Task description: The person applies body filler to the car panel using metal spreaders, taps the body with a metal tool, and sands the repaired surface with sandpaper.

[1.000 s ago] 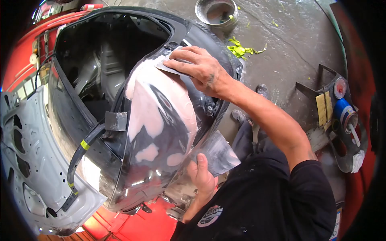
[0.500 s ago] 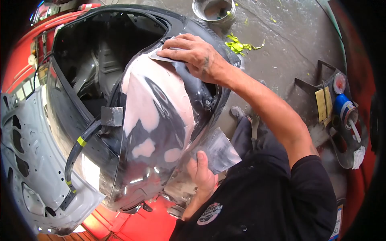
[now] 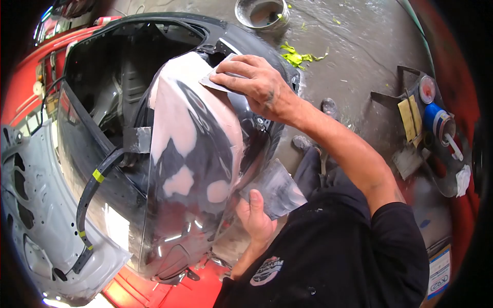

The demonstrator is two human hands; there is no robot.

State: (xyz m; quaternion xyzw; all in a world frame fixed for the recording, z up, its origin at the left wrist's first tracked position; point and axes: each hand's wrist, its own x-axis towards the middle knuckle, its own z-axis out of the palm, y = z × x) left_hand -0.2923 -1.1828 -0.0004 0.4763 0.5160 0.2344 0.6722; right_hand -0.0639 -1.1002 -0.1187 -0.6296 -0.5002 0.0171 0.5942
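The right hand clamps a flat grey spreader, its edge protruding beyond the grip over pale pink filler; the left hand clasps a smeared grey board.

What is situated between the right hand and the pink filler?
In the head view, a grey spreader, gripped by the right hand, lies between it and the pink filler.
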